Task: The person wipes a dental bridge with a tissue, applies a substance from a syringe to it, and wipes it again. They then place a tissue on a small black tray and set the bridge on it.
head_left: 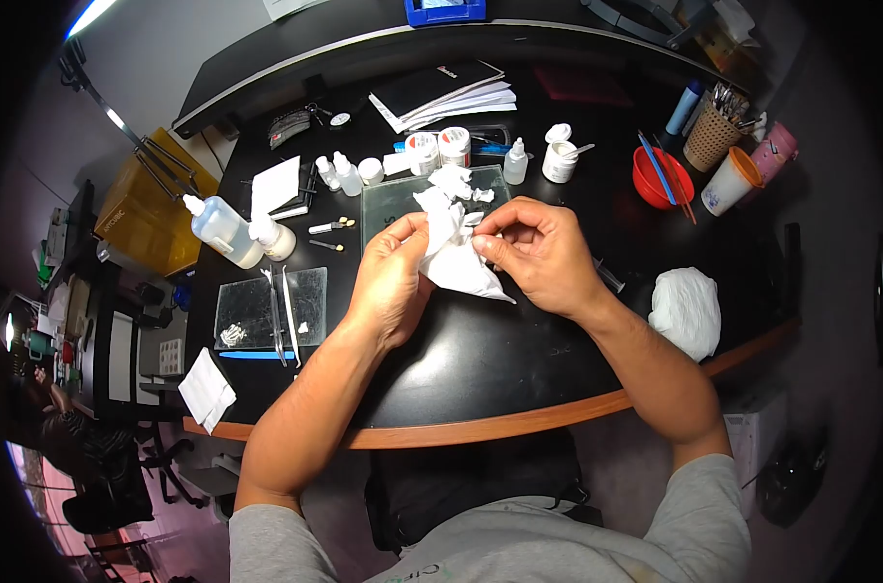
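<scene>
Fingers of both hands pinch one crumpled white tissue (453,255) above the black table (480,360): the left hand (391,277) clamps its left edge between thumb and fingertips, and the right hand (543,255) grips its right side the same way. Just behind the tissue lies a glass plate (393,199) with more white scraps on it. A second glass plate (252,309) with metal tools sits to the left, near two squeeze bottles (237,233). A red bowl (660,177) and a white bundle (686,309) lie to the right.

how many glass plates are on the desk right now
2: one glass plate lies at the left with metal tools on it; the other glass plate sits behind the hands, partly hidden by crumpled tissue.
</scene>
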A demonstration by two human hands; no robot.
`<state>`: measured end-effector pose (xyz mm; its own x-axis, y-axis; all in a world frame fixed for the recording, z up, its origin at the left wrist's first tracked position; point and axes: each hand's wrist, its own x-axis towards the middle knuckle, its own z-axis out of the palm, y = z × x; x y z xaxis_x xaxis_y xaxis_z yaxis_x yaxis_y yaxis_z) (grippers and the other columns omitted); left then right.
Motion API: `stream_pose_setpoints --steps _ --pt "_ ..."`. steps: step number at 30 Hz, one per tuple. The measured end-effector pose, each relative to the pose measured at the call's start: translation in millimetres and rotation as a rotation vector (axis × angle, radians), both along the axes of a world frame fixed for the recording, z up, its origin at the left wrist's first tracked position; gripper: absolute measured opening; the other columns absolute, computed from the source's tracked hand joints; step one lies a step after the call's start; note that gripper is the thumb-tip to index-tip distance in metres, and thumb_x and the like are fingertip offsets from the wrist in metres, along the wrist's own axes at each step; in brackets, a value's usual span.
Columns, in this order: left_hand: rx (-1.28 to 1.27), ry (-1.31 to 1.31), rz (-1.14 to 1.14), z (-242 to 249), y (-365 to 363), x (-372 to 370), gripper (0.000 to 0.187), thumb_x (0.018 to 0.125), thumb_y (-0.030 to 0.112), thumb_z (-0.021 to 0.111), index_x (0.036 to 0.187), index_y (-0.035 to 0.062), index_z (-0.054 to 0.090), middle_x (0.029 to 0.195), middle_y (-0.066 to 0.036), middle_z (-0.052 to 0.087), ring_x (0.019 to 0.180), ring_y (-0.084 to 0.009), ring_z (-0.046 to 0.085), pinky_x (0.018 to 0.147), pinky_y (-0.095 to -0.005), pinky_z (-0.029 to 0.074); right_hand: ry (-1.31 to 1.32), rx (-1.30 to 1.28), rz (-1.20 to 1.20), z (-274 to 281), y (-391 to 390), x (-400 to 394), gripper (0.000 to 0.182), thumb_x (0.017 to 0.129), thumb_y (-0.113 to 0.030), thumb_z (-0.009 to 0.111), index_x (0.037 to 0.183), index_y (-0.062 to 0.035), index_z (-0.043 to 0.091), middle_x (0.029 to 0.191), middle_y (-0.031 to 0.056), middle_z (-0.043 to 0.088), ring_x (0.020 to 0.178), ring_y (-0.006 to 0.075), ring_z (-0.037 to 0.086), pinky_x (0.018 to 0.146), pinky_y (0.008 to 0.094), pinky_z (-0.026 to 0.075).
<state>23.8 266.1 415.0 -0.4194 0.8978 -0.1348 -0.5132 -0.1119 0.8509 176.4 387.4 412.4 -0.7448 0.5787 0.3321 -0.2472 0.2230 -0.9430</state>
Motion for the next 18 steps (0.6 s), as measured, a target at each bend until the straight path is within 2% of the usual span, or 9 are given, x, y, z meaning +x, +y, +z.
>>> stream_pose_setpoints --steps 3,5,6,9,13,14,18 --pt "0.017 -0.160 -0.013 15.9 -1.4 4.5 0.024 0.101 0.018 0.066 0.114 -0.0022 0.065 0.105 -0.008 0.071 0.094 -0.0148 0.070 0.088 -0.0304 0.056 -0.068 0.059 -0.048 -1.4 -0.6 -0.6 0.006 0.090 0.002 0.073 0.095 0.0049 0.071 0.094 0.0050 0.065 0.081 0.0075 0.066 0.072 0.0209 0.055" --pt "0.023 -0.057 -0.042 11.1 -2.5 3.4 0.025 0.100 0.018 0.066 0.116 -0.0025 0.065 0.105 -0.008 0.072 0.093 -0.0148 0.070 0.088 -0.0298 0.055 -0.091 0.110 -0.089 -0.9 -1.8 -0.1 0.006 0.092 0.002 0.073 0.097 0.0034 0.072 0.093 0.0024 0.064 0.081 0.0067 0.064 0.073 0.0208 0.054" --pt "0.024 -0.006 -0.056 8.2 -3.0 2.7 0.026 0.100 0.018 0.066 0.116 -0.0027 0.065 0.105 -0.008 0.072 0.093 -0.0148 0.070 0.088 -0.0296 0.055 -0.097 0.133 -0.117 -3.3 0.4 -0.1 0.006 0.094 0.001 0.072 0.098 0.0042 0.070 0.094 0.0037 0.066 0.081 0.0070 0.065 0.074 0.0211 0.054" --pt "-0.040 0.048 -0.020 3.1 -1.6 1.0 0.025 0.100 0.019 0.066 0.114 -0.0028 0.066 0.105 -0.008 0.072 0.094 -0.0147 0.070 0.086 -0.0292 0.055 0.009 0.019 -0.196 -9.0 4.5 -4.2 0.006 0.092 0.001 0.072 0.096 0.0049 0.069 0.097 0.0073 0.068 0.078 0.0083 0.067 0.070 0.0214 0.054" --pt "0.011 -0.043 -0.009 3.0 -1.6 3.0 0.026 0.102 0.016 0.063 0.117 -0.0042 0.067 0.106 -0.010 0.073 0.093 -0.0142 0.070 0.085 -0.0290 0.054 0.016 -0.131 -0.247 2.4 4.2 -2.4 0.004 0.096 0.001 0.067 0.098 0.0035 0.069 0.096 0.0076 0.069 0.077 0.0090 0.068 0.071 0.0215 0.055" --pt "0.014 -0.035 -0.007 2.4 -1.0 3.1 0.026 0.103 0.016 0.062 0.118 -0.0045 0.067 0.106 -0.010 0.073 0.093 -0.0141 0.070 0.086 -0.0292 0.054 0.033 -0.068 -0.259 3.0 3.7 -3.1 0.008 0.097 0.003 0.061 0.099 0.0024 0.069 0.096 0.0072 0.068 0.075 0.0082 0.065 0.069 0.0211 0.052" --pt "0.003 0.019 -0.023 1.4 -1.0 4.6 0.027 0.104 0.016 0.060 0.119 -0.0056 0.067 0.106 -0.010 0.073 0.092 -0.0130 0.069 0.085 -0.0291 0.054 0.031 0.022 -0.192 1.1 5.7 -1.1 0.014 0.093 0.006 0.058 0.102 0.0017 0.069 0.091 0.0034 0.064 0.070 0.0053 0.056 0.063 0.0206 0.045"
